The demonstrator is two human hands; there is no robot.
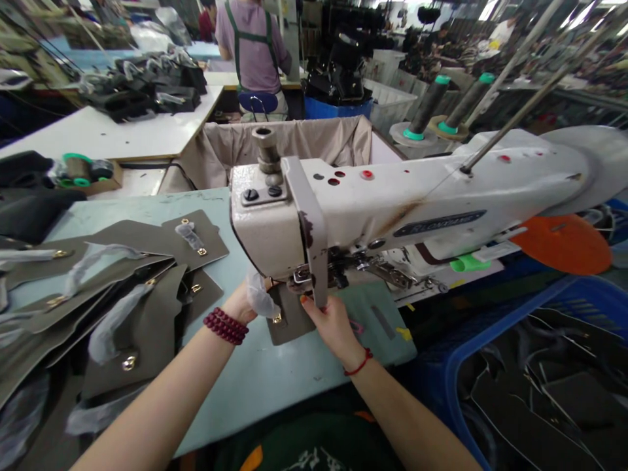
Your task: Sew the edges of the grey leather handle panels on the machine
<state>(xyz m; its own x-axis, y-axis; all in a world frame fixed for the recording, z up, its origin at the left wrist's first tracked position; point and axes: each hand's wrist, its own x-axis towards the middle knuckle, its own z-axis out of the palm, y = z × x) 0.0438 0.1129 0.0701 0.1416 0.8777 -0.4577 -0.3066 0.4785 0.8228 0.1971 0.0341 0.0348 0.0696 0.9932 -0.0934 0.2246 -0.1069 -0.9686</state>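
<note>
A white sewing machine (392,196) stands across the pale green table (255,386). Under its head lies a grey-brown leather piece (289,320) with a small brass fitting and a bit of clear plastic wrap. My left hand (240,304), with a dark red bead bracelet, rests on the piece's left side; its fingers are hidden behind the machine head and the plastic. My right hand (331,320), with a red string at the wrist, presses its fingers onto the piece's right edge just beside the needle area.
A stack of similar leather pieces (127,294) with brass fittings lies left on the table. A blue crate (540,379) of dark pieces sits at the right. Two thread cones (432,104) stand behind the machine. A person in an apron (252,46) works at a far table.
</note>
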